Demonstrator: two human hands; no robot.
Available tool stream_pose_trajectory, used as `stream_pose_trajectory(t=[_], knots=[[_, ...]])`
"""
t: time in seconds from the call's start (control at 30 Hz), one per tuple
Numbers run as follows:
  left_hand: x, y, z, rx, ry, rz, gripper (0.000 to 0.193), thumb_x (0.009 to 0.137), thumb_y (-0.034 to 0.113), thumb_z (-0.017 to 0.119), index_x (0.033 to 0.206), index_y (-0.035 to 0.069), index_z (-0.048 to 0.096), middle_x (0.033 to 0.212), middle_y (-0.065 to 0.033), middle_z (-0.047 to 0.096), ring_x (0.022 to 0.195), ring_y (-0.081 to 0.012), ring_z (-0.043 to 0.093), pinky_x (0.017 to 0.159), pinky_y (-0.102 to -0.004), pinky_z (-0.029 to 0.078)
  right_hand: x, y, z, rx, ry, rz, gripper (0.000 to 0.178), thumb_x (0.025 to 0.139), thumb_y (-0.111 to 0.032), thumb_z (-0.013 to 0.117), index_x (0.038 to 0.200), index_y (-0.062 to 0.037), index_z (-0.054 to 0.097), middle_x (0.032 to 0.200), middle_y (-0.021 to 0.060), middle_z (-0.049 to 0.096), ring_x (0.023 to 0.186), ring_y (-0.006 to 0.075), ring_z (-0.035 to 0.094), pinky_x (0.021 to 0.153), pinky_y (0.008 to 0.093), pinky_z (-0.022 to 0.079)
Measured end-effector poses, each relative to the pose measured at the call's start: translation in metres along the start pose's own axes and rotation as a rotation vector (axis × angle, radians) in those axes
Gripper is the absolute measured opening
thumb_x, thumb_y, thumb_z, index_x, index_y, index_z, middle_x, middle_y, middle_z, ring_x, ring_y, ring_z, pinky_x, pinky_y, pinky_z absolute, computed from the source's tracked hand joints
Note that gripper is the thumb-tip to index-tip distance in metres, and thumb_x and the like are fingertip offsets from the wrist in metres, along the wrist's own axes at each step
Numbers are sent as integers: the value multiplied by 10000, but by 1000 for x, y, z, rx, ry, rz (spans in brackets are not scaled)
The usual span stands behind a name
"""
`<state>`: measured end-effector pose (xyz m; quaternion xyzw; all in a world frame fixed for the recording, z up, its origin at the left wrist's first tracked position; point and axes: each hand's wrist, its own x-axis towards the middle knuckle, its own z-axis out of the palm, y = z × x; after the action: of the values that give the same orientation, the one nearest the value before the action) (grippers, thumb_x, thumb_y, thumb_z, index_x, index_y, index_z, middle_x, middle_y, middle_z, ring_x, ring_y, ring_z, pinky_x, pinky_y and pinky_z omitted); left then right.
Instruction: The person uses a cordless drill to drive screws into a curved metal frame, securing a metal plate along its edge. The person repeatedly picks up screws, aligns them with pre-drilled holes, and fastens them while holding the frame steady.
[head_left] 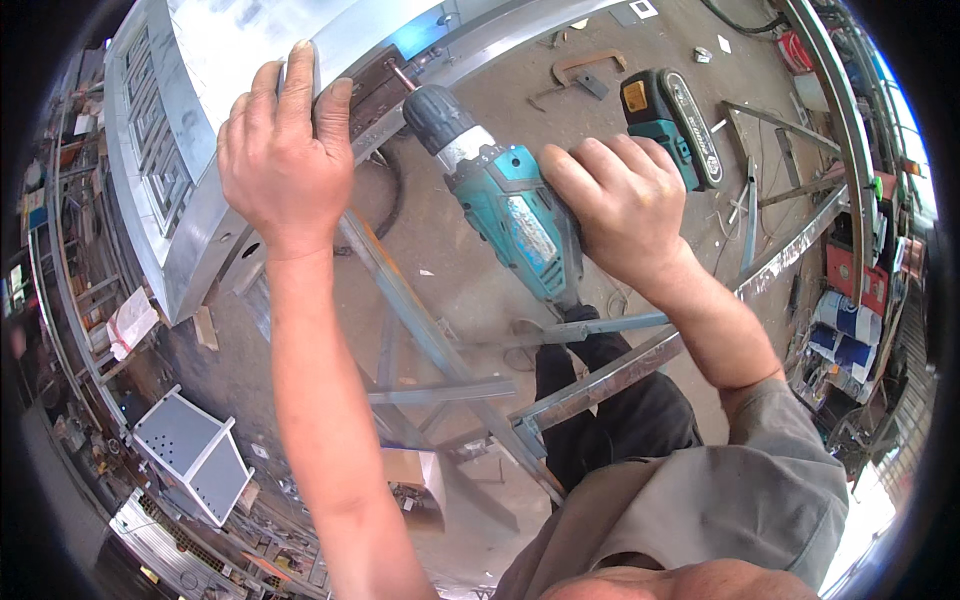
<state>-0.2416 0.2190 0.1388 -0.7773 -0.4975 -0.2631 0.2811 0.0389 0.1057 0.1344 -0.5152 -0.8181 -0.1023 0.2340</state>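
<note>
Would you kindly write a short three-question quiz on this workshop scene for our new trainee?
1. Multiple choice: which tool is in the right hand?
a) a hammer
b) a power drill
c) a hand saw

2. True or false: the left hand rests on the silver metal frame with its fingers extended.

3. Fill in the missing word: the C-shaped clamp, in the upper part of the picture, lies on the ____.

Key: 1. b; 2. True; 3. floor.
</note>
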Motion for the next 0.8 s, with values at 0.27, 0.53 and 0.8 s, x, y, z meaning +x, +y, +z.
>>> stream_pose_trajectory(t=[0.27,0.53,0.8], knots=[[3,-1,-5,-21,-36,5,428,961,493,657,1246,184,736,1189,-78,721,1030,-296,685,914,-426,535,-9,-1,-13,396,-194,188,494,768,-140,724,1255,-135,638,906,77,670,850,310,675,735,422,504],[3,-2,-6,-68,-73,-1,409,1002,462,617,1285,179,705,1208,-83,714,1072,-300,676,954,-434,521,-108,8,-37,683,-405,474,541,790,-204,784,1299,-73,657,1033,168,726,959,348,719,863,416,549],[-32,-43,-161,-569,-119,-869,378,1022,355,661,1205,33,737,1131,-113,750,1104,-225,665,1024,-361,465,-171,16,-91,796,-679,629,249,893,-73,785,1118,-7,701,981,84,725,852,181,675,788,336,544]])
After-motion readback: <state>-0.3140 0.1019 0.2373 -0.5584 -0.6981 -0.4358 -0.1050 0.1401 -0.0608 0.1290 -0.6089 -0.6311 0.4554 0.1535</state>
